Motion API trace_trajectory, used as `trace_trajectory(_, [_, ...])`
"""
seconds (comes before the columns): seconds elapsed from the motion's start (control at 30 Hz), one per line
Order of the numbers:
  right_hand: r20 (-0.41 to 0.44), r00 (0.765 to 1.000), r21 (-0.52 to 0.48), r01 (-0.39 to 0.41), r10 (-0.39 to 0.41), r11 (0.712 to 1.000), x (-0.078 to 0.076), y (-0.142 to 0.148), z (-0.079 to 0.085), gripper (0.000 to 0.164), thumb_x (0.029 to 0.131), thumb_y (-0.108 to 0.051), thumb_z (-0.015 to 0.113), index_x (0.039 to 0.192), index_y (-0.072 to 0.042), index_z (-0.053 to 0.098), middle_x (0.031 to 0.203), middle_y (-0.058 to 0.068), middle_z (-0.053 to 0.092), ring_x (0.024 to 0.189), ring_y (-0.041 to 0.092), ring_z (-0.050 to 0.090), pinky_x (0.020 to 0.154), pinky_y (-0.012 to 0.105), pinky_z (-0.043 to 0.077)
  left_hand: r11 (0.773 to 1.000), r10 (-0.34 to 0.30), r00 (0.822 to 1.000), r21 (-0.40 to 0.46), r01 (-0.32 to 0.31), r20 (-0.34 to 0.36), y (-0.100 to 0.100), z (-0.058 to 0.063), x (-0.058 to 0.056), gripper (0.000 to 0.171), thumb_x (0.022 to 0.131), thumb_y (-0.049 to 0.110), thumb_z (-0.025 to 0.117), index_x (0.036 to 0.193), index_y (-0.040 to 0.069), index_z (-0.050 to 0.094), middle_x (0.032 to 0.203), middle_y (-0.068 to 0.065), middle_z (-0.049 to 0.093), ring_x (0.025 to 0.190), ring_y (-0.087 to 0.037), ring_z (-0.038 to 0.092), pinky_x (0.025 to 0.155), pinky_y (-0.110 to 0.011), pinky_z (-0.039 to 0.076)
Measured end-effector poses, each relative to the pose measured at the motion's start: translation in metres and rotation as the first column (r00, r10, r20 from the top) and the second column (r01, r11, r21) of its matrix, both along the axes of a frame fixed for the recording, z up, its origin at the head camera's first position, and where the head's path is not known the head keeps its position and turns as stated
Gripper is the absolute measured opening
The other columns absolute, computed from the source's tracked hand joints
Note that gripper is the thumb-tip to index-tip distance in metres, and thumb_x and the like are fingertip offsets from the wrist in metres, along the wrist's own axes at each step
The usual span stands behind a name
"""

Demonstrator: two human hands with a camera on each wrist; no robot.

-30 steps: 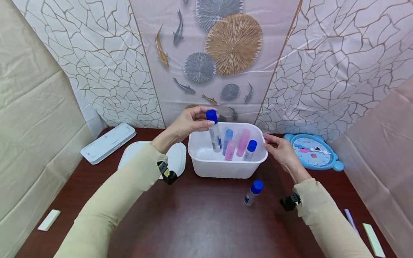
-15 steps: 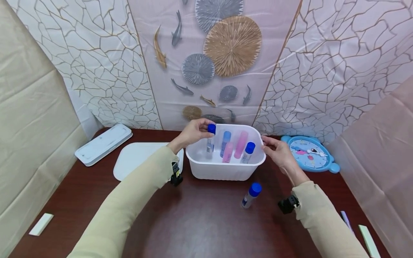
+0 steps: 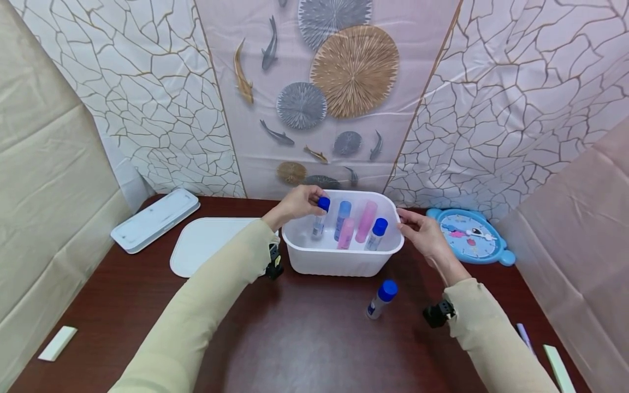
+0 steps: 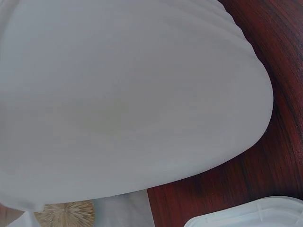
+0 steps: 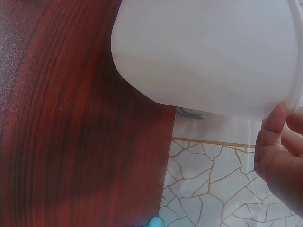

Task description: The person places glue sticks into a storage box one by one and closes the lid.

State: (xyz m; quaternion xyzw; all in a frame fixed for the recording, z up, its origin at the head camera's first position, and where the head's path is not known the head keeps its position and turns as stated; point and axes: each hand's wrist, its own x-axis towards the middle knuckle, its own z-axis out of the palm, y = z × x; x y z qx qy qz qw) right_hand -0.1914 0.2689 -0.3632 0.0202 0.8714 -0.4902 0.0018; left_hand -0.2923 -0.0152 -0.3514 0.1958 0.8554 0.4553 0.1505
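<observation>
Inside a white plastic bin, my left hand pinches the blue cap of a clear glue stick, which stands upright near the bin's left end. To its right in the bin stand a light-blue tube, two pink tubes and another blue-capped glue stick. My right hand holds the bin's right rim between thumb and fingers, as the right wrist view also shows. The bin's outer wall fills most of the left wrist view. One more blue-capped glue stick stands on the table in front.
A white lid lies left of the bin, with a pale long case beyond it. On the right sits a blue cartoon clock. Small pale blocks and a purple pen lie near the sides. A patterned backdrop stands behind.
My left hand has lowered the glue stick from above the bin down into its left end. The right hand has stayed on the rim.
</observation>
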Motion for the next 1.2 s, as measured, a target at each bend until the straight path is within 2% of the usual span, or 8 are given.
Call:
trace_trajectory(0.33, [0.006, 1.000, -0.018, 0.005, -0.005, 1.000, 0.003, -0.003, -0.002, 0.046, 0.096, -0.010, 0.052, 0.140, 0.000, 0.041, 0.112, 0.016, 0.052, 0.094, 0.013, 0.051, 0.073, 0.007, 0.047, 0.991, -0.034, 0.998, -0.127, 0.027, -0.053, 0.002, -0.005, 0.001, 0.032, 0.079, 0.005, 0.075, 0.109, 0.005, 0.064, 0.106, -0.011, 0.067, 0.101, -0.022, 0.062, 0.090, -0.029, 0.050])
trace_trajectory(0.47, [0.008, 1.000, -0.015, 0.003, -0.003, 1.000, 0.003, -0.003, -0.002, 0.046, 0.096, -0.009, 0.052, 0.140, -0.001, 0.041, 0.111, 0.016, 0.052, 0.094, 0.014, 0.051, 0.073, 0.008, 0.048, 0.993, -0.011, 0.999, -0.120, 0.006, -0.041, 0.002, -0.006, 0.001, 0.033, 0.080, 0.005, 0.074, 0.112, 0.006, 0.064, 0.110, -0.011, 0.066, 0.104, -0.022, 0.060, 0.091, -0.030, 0.050])
trace_trajectory(0.63, [0.008, 1.000, -0.009, 0.002, -0.002, 1.000, 0.003, -0.002, -0.004, 0.046, 0.097, -0.010, 0.052, 0.140, -0.001, 0.041, 0.113, 0.017, 0.053, 0.097, 0.016, 0.052, 0.082, 0.018, 0.052, 0.997, 0.012, 1.000, -0.081, -0.014, -0.029, -0.001, -0.005, 0.003, 0.039, 0.082, 0.005, 0.072, 0.119, 0.007, 0.062, 0.118, -0.010, 0.064, 0.111, -0.023, 0.058, 0.094, -0.031, 0.048])
trace_trajectory(0.73, [0.007, 1.000, -0.008, 0.000, 0.000, 1.000, 0.003, -0.002, -0.004, 0.046, 0.097, -0.010, 0.051, 0.140, -0.001, 0.041, 0.114, 0.017, 0.053, 0.098, 0.017, 0.052, 0.084, 0.020, 0.052, 0.999, 0.009, 1.000, -0.037, -0.010, -0.028, -0.004, -0.002, 0.006, 0.043, 0.083, 0.004, 0.070, 0.124, 0.006, 0.059, 0.123, -0.011, 0.062, 0.115, -0.023, 0.056, 0.097, -0.031, 0.047])
trace_trajectory(0.87, [0.002, 1.000, -0.009, -0.005, 0.005, 1.000, 0.003, -0.001, -0.004, 0.046, 0.097, -0.010, 0.051, 0.141, -0.001, 0.040, 0.114, 0.018, 0.052, 0.101, 0.020, 0.051, 0.081, 0.016, 0.051, 0.998, 0.018, 1.000, 0.057, -0.017, -0.015, -0.013, 0.003, 0.009, 0.044, 0.084, 0.003, 0.069, 0.127, 0.003, 0.057, 0.127, -0.013, 0.059, 0.118, -0.025, 0.055, 0.100, -0.033, 0.045])
trace_trajectory(1.0, [0.015, 1.000, 0.007, -0.009, 0.009, 1.000, 0.003, 0.000, -0.002, 0.047, 0.098, -0.012, 0.050, 0.142, -0.003, 0.038, 0.121, 0.021, 0.051, 0.108, 0.027, 0.050, 0.091, 0.027, 0.051, 0.985, 0.031, 1.000, 0.167, -0.031, 0.004, -0.021, 0.007, 0.013, 0.044, 0.086, 0.005, 0.067, 0.127, 0.001, 0.055, 0.130, -0.015, 0.057, 0.121, -0.026, 0.053, 0.102, -0.033, 0.044])
trace_trajectory(1.1, [0.027, 1.000, 0.013, -0.009, 0.008, 1.000, 0.003, 0.001, 0.000, 0.048, 0.098, -0.014, 0.050, 0.143, -0.004, 0.037, 0.126, 0.022, 0.050, 0.112, 0.029, 0.050, 0.096, 0.035, 0.048, 0.956, 0.019, 0.999, 0.292, -0.032, 0.044, -0.020, 0.014, 0.022, 0.043, 0.086, 0.004, 0.066, 0.127, -0.002, 0.054, 0.130, -0.020, 0.055, 0.120, -0.029, 0.053, 0.100, -0.034, 0.045])
trace_trajectory(1.2, [0.022, 1.000, 0.010, -0.009, 0.009, 1.000, 0.002, 0.001, 0.001, 0.047, 0.098, -0.014, 0.050, 0.143, -0.004, 0.037, 0.126, 0.023, 0.050, 0.113, 0.030, 0.050, 0.096, 0.037, 0.048, 0.909, -0.082, 0.993, 0.415, 0.038, 0.088, -0.012, 0.025, 0.044, 0.042, 0.087, 0.000, 0.064, 0.127, -0.003, 0.053, 0.129, -0.023, 0.055, 0.117, -0.028, 0.056, 0.097, -0.032, 0.048])
